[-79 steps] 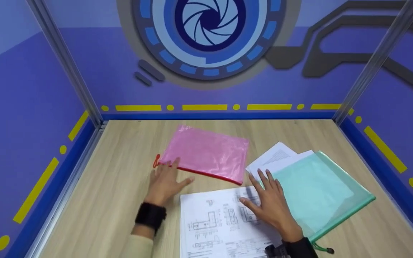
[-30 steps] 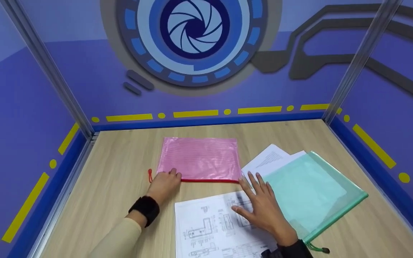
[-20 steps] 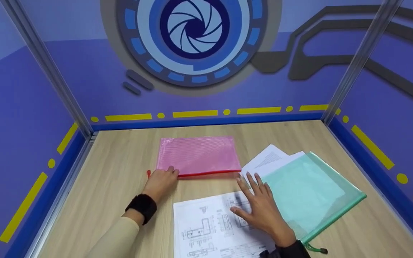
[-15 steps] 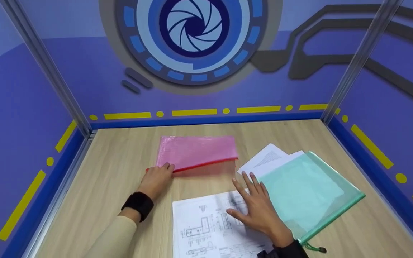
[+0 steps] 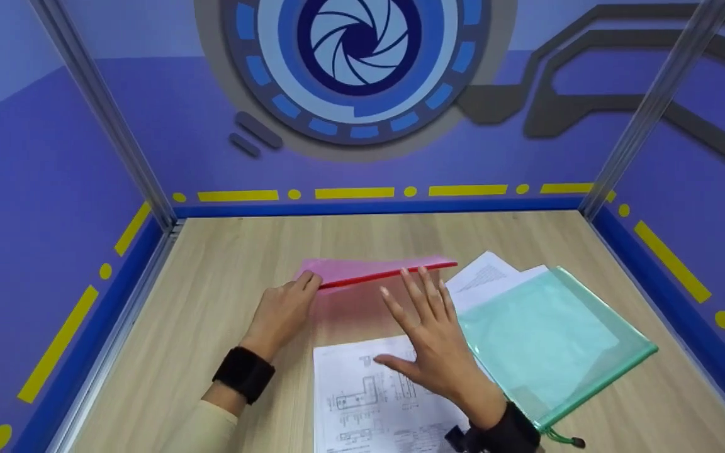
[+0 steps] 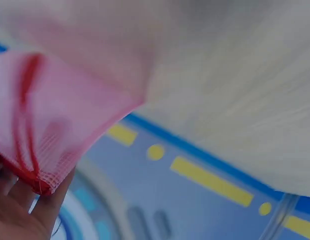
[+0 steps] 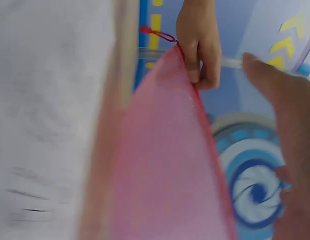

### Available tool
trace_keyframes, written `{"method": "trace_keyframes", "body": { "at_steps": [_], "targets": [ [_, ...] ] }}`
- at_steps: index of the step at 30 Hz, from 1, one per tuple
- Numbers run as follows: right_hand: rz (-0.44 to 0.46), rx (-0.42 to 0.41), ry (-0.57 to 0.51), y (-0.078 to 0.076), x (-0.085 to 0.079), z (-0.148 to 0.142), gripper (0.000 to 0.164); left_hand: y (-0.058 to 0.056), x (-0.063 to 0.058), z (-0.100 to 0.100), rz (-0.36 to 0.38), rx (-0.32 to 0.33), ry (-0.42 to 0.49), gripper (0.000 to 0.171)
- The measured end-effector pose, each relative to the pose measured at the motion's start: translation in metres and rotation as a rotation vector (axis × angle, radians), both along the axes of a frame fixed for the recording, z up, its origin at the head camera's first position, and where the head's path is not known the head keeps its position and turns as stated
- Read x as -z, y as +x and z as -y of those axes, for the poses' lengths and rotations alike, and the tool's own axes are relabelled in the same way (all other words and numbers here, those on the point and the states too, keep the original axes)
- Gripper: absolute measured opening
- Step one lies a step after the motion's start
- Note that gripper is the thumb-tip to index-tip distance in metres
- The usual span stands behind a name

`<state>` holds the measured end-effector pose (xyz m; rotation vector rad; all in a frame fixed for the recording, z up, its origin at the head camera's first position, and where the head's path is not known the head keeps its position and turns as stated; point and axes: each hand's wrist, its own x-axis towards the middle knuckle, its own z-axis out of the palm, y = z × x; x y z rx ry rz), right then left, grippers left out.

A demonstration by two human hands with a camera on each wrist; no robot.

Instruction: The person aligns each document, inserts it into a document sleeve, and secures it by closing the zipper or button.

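- Your left grip (image 5: 284, 311) pinches the pink pouch (image 5: 332, 272) at one end of its red zipper edge (image 5: 362, 279), raised above the table (image 5: 218, 270).
- Your right grip (image 5: 441, 352) is spread wide, holding nothing; contact with the pouch is unclear.
- A printed drawing (image 5: 356, 371) lies beside the green pouch (image 5: 554, 343).

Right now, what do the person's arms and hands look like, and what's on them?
The left hand and right hand are bare, without gloves. The left wrist wears a wide black wristband, with a pale beige sleeve behind it. The right wrist wears a black band with a small dark fitting beside it; no sleeve shows there.
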<state>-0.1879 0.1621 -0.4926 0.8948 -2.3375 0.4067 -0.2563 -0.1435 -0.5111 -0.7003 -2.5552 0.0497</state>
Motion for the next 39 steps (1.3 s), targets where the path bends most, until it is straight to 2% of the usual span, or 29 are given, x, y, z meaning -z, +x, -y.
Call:
{"method": "trace_keyframes", "body": {
  "at_steps": [4,7,9,11,14,18,20,26,29,31,33,37,39],
  "targets": [
    [0.04,0.004,0.024,0.016,-0.05,0.003,0.105,0.014,-0.042,-0.012,-0.02,0.046,0.04,0.019],
    [0.03,0.008,-0.008,0.027,-0.077,0.003,0.103,0.029,-0.07,-0.022,-0.046,0.086,0.069,0.017],
    [0.011,0.029,-0.012,0.029,-0.087,0.0,0.1,0.041,-0.085,-0.031,-0.047,0.122,0.089,0.02],
    [-0.014,0.053,-0.004,0.026,-0.089,-0.005,0.096,0.051,-0.096,-0.042,-0.023,0.163,0.117,0.022],
    [-0.006,0.066,0.011,0.018,-0.089,-0.013,0.076,0.064,-0.107,-0.058,0.065,0.215,0.181,0.02],
    [0.025,0.045,-0.016,0.012,-0.09,-0.025,0.036,0.072,-0.111,-0.073,0.181,0.275,0.288,0.001],
    [0.047,0.038,-0.032,0.012,-0.091,-0.032,0.023,0.073,-0.11,-0.076,0.228,0.312,0.369,0.01],
    [0.124,0.078,-0.057,0.021,-0.1,-0.053,0.019,0.078,-0.105,-0.06,0.414,0.399,0.754,0.026],
    [0.119,0.086,-0.086,0.025,-0.104,-0.064,0.021,0.08,-0.1,-0.051,0.516,0.406,0.877,0.044],
    [0.109,0.089,-0.098,0.027,-0.106,-0.071,0.022,0.08,-0.098,-0.05,0.581,0.395,0.886,0.054],
    [0.108,0.096,-0.105,0.029,-0.108,-0.078,0.023,0.079,-0.097,-0.05,0.64,0.387,0.852,0.056],
    [0.124,0.116,-0.116,0.033,-0.109,-0.088,0.025,0.076,-0.094,-0.048,0.752,0.408,0.776,0.046],
    [0.136,0.117,-0.119,0.033,-0.109,-0.092,0.025,0.074,-0.092,-0.048,0.777,0.423,0.754,0.044]
  ]
}}
